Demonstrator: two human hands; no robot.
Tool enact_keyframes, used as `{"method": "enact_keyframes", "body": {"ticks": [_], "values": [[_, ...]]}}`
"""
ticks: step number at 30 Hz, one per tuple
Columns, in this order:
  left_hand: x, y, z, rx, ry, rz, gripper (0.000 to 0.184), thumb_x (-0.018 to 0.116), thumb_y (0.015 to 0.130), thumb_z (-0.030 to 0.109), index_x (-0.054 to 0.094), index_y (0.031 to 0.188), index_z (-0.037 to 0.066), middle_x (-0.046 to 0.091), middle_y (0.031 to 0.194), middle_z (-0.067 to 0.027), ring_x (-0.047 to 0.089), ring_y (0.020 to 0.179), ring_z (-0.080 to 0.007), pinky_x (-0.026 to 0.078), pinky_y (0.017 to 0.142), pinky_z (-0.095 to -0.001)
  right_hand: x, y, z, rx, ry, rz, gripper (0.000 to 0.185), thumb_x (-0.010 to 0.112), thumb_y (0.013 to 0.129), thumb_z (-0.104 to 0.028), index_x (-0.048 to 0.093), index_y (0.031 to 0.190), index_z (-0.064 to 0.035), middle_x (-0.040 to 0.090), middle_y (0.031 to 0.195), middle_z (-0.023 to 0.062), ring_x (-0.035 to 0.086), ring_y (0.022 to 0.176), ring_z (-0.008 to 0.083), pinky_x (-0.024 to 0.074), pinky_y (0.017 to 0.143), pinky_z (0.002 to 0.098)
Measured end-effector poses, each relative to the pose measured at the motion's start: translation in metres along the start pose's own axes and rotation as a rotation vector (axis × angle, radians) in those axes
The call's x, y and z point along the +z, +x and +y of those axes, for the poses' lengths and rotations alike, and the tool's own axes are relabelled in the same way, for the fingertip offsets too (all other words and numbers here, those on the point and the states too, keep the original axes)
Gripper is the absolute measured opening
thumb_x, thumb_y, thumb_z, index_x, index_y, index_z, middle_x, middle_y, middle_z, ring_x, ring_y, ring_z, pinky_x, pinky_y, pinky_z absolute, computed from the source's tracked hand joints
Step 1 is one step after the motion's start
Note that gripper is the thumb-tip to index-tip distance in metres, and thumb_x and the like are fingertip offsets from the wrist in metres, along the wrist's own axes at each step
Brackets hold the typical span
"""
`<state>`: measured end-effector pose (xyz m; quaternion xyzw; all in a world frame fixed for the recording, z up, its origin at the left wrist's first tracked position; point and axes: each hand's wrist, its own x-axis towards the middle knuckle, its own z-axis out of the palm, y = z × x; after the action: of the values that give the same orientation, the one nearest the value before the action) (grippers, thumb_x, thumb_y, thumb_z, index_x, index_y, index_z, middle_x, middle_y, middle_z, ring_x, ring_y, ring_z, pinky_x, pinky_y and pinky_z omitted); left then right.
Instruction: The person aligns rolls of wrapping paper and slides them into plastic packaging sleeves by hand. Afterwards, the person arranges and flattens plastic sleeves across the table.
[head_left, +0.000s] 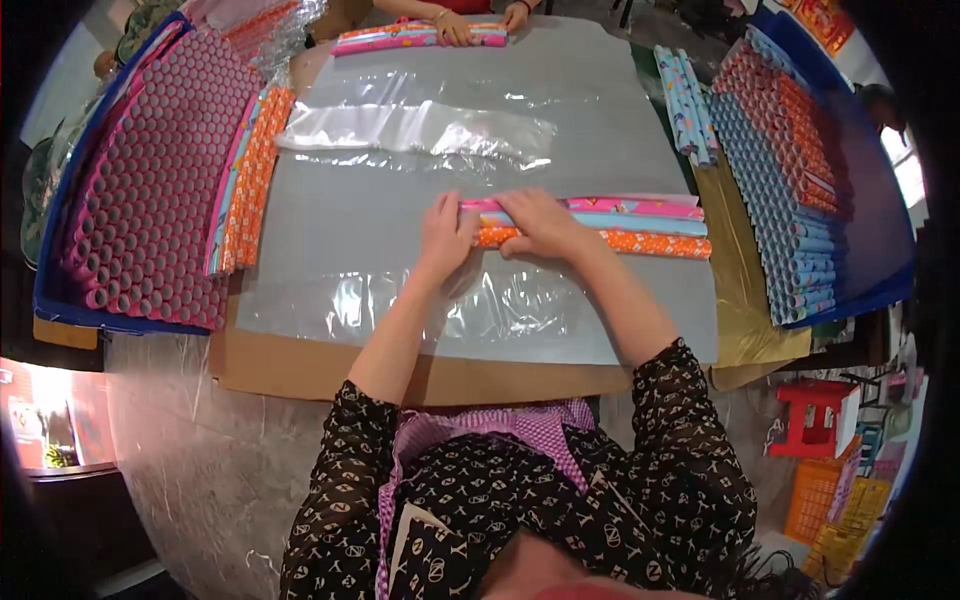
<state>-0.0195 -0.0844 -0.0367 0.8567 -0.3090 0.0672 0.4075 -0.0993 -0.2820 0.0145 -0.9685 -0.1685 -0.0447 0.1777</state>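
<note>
Three rolls of wrapping paper lie side by side on the grey table top: a pink roll [635, 208], a light blue roll [625, 222] and an orange roll [640, 243]. My left hand [447, 238] is closed around their left ends, fingers bent. Across the rolls, just to its right, my right hand [541, 224] grips them from above, with the thumb on the near side and the fingers on the far side. A shiny clear film edge shows near the right end of the pink roll. Clear plastic sleeves [480, 310] lie flat in front of the rolls.
More clear plastic [400, 130] lies farther back. A blue bin [160, 180] of pink rolls stands left, with orange rolls [258, 180] alongside. Another blue bin [880, 230] on the right holds blue and orange rolls. Opposite, a co-worker's hands [455, 28] hold rolls.
</note>
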Motion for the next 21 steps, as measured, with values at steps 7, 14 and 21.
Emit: {"method": "enact_keyframes", "body": {"ticks": [7,14,21], "values": [[-0.049,-0.006,0.004,-0.394,-0.467,-0.058,0.055,0.051,0.095,0.032,0.044,0.138,-0.003,0.056,0.129,-0.0175,0.054,0.117,-0.0259,0.041,0.098,-0.0342,0.001,0.001,0.000,0.037,-0.015,-0.046,0.078,0.073,0.073,-0.040,0.045,0.133,0.0010,0.051,0.128,0.0197,0.045,0.121,0.0376,0.0363,0.104,0.0444],[-0.073,-0.050,0.017,-0.388,-0.448,0.040,0.045,0.055,0.093,0.022,0.050,0.131,-0.001,0.058,0.124,-0.0191,0.055,0.113,-0.0284,0.044,0.094,-0.0359,0.000,0.003,0.000,0.027,-0.116,-0.109,0.075,0.068,0.080,-0.041,0.042,0.136,0.0008,0.051,0.129,0.0194,0.046,0.121,0.0358,0.0369,0.104,0.0434],[-0.060,-0.129,0.071,0.268,0.092,-0.131,0.034,0.062,0.086,0.019,0.056,0.116,0.003,0.052,0.128,-0.0175,0.050,0.114,-0.0349,0.040,0.095,-0.0450,-0.015,-0.005,-0.007,0.091,-0.109,-0.167,0.071,0.069,0.080,-0.034,0.043,0.136,0.0012,0.054,0.125,0.0197,0.047,0.118,0.0371,0.0388,0.101,0.0439]]}}
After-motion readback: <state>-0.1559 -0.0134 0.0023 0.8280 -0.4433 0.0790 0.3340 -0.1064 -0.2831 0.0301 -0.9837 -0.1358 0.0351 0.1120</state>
